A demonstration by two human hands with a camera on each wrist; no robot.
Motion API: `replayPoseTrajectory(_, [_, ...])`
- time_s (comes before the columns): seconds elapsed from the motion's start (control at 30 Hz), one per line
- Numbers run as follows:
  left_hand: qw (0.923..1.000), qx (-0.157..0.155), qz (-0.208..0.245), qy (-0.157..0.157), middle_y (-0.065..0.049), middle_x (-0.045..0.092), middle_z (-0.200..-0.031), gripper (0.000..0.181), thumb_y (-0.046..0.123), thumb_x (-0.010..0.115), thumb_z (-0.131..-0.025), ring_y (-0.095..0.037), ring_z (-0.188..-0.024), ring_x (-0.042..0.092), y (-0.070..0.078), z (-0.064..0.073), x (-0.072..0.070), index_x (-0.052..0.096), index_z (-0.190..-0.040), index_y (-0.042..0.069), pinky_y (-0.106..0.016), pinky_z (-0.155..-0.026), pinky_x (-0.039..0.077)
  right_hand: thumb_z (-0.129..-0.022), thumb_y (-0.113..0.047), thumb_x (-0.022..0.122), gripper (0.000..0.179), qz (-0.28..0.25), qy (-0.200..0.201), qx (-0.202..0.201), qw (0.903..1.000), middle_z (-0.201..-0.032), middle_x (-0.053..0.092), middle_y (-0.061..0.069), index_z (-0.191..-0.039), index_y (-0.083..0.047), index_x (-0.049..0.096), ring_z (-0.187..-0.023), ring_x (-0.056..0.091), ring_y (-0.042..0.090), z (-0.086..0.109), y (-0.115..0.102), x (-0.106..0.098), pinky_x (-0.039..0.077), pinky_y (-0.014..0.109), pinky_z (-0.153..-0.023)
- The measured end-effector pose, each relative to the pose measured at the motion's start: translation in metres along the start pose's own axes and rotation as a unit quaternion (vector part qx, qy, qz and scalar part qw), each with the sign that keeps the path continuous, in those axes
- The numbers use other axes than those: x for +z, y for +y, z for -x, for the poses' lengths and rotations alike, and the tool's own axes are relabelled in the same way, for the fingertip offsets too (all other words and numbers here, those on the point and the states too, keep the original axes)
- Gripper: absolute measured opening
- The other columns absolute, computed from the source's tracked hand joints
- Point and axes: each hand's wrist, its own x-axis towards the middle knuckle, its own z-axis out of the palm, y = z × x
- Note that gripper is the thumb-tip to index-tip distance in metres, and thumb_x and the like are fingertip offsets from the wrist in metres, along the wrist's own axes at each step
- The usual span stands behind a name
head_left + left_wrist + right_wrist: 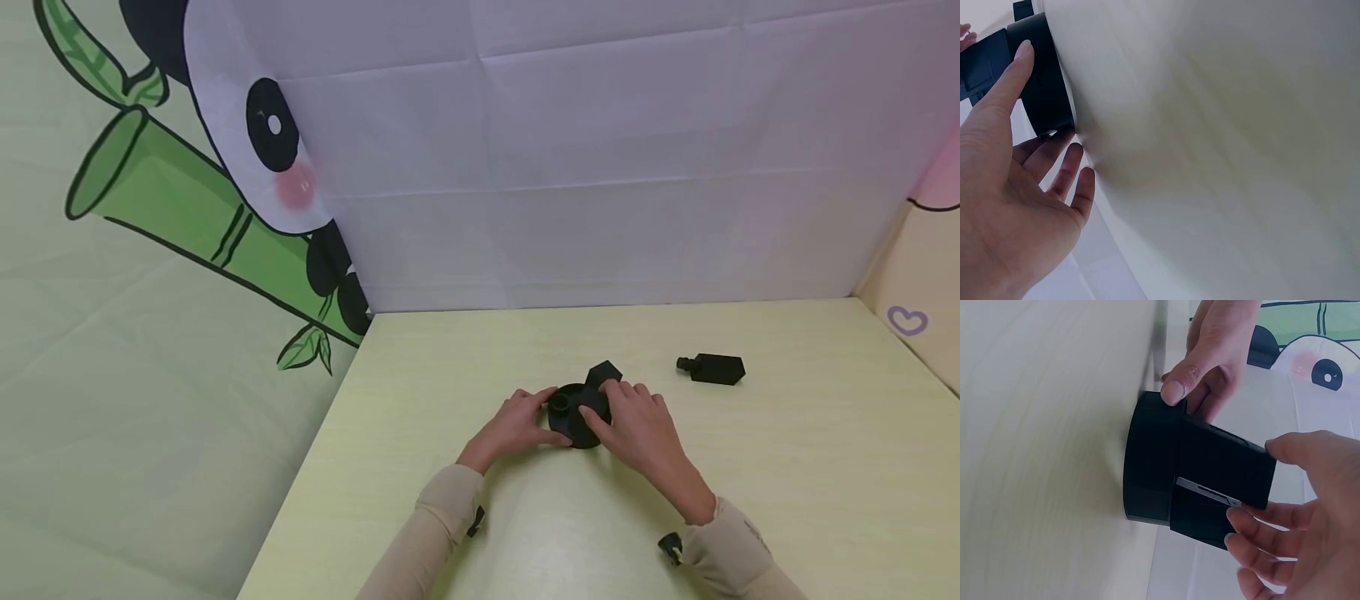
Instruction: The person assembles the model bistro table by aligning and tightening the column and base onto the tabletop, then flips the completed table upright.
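Note:
A black round base (576,435) with a raised ring socket on its left side sits on the table. My left hand (517,423) grips its edge, thumb on the near side and fingers on the far side. With thumb and fingertips, my right hand (639,423) pinches a black rectangular block (1225,462) standing up from the base. Beside it is a second black block (1200,514), with a silvery strip showing between the two. In the left wrist view, my thumb lies along the base's wall (1047,75).
Off to the right on the pale table (420,383) lies another black block (717,369) with a narrow knobbed neck pointing left. A white cloth backdrop (600,233) rises behind the table, and a panda-and-bamboo print (187,200) covers the left side.

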Motion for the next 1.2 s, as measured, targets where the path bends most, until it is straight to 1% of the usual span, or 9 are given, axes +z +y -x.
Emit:
replayPoseTrajectory(0.13, [1.0000,0.002,0.000,0.002,-0.006,0.065,-0.131,0.091,0.048,0.087,-0.083,-0.025,-0.122,0.049,0.000,-0.001,0.001,0.047,-0.157,0.013,-0.040,-0.097,0.044,-0.095,-0.043,0.074,0.043,0.010,-0.015,0.019,0.9997,-0.082,0.060,0.008,-0.100,-0.002,0.063,-0.086,0.057,0.035,0.002,0.001,-0.003,0.043,0.056,-0.081])
replayPoseTrajectory(0.2, [1.0000,0.002,0.001,0.004,-0.006,0.065,-0.130,0.091,0.048,0.087,-0.083,-0.025,-0.122,0.049,0.001,-0.001,0.001,0.047,-0.156,0.013,-0.040,-0.097,0.044,-0.095,-0.045,0.074,0.046,0.010,-0.021,0.017,0.9996,-0.087,0.063,0.009,-0.106,-0.002,0.065,-0.090,0.058,0.036,0.003,0.002,-0.004,0.042,0.056,-0.082])
replayPoseTrajectory(0.37, [1.0000,0.001,-0.003,0.006,-0.006,0.066,-0.129,0.090,0.049,0.087,-0.083,-0.025,-0.121,0.049,0.001,-0.001,0.001,0.048,-0.156,0.012,-0.040,-0.096,0.044,-0.096,-0.038,0.074,0.054,-0.011,-0.038,-0.024,0.9989,-0.117,0.066,0.019,-0.129,0.002,0.061,-0.104,0.060,0.041,0.004,0.007,-0.004,0.044,0.059,-0.087])
replayPoseTrajectory(0.57, [1.0000,0.001,-0.002,0.007,-0.006,0.065,-0.130,0.090,0.049,0.087,-0.083,-0.025,-0.121,0.049,0.000,-0.003,0.002,0.048,-0.156,0.014,-0.039,-0.096,0.044,-0.095,-0.038,0.076,0.056,-0.028,-0.041,-0.025,0.9985,-0.111,0.066,0.018,-0.130,0.004,0.059,-0.102,0.060,0.040,0.004,0.012,-0.003,0.047,0.058,-0.086])
replayPoseTrajectory(0.7, [1.0000,-0.002,-0.004,0.005,-0.005,0.064,-0.132,0.090,0.049,0.086,-0.084,-0.024,-0.123,0.049,0.001,-0.004,0.002,0.047,-0.157,0.015,-0.040,-0.098,0.043,-0.096,-0.037,0.075,0.057,-0.030,-0.034,-0.037,0.9983,-0.117,0.066,0.020,-0.133,0.003,0.059,-0.104,0.061,0.041,0.004,0.013,-0.004,0.047,0.059,-0.086])
replayPoseTrajectory(0.73, [1.0000,-0.002,-0.003,0.005,-0.005,0.064,-0.132,0.090,0.049,0.086,-0.084,-0.024,-0.123,0.049,0.001,-0.003,0.002,0.047,-0.157,0.015,-0.040,-0.098,0.043,-0.096,-0.037,0.075,0.056,-0.028,-0.033,-0.040,0.9983,-0.118,0.066,0.020,-0.133,0.003,0.059,-0.104,0.061,0.041,0.003,0.013,-0.004,0.047,0.059,-0.086])
replayPoseTrajectory(0.93, [1.0000,-0.005,0.000,0.006,-0.005,0.064,-0.133,0.091,0.050,0.086,-0.083,-0.024,-0.123,0.048,0.002,-0.004,0.002,0.047,-0.157,0.015,-0.040,-0.098,0.044,-0.093,-0.041,0.077,0.050,-0.024,-0.025,-0.025,0.9991,-0.100,0.066,0.014,-0.117,0.001,0.063,-0.093,0.059,0.035,0.003,0.014,-0.004,0.047,0.055,-0.080])
replayPoseTrajectory(1.07, [1.0000,-0.004,-0.001,0.008,-0.005,0.065,-0.131,0.091,0.051,0.086,-0.083,-0.024,-0.122,0.049,0.002,-0.005,0.002,0.047,-0.156,0.015,-0.040,-0.097,0.043,-0.093,-0.039,0.078,0.050,-0.025,-0.019,-0.030,0.9991,-0.102,0.065,0.013,-0.121,0.001,0.064,-0.093,0.059,0.035,0.003,0.016,-0.004,0.047,0.054,-0.080])
replayPoseTrajectory(1.2, [1.0000,-0.003,-0.004,0.008,-0.005,0.065,-0.130,0.091,0.051,0.086,-0.083,-0.024,-0.121,0.049,0.002,-0.006,0.003,0.047,-0.156,0.015,-0.039,-0.096,0.044,-0.093,-0.035,0.078,0.045,-0.023,-0.014,-0.041,0.9988,-0.101,0.066,0.012,-0.117,0.001,0.065,-0.092,0.059,0.034,0.004,0.016,-0.003,0.048,0.053,-0.078])
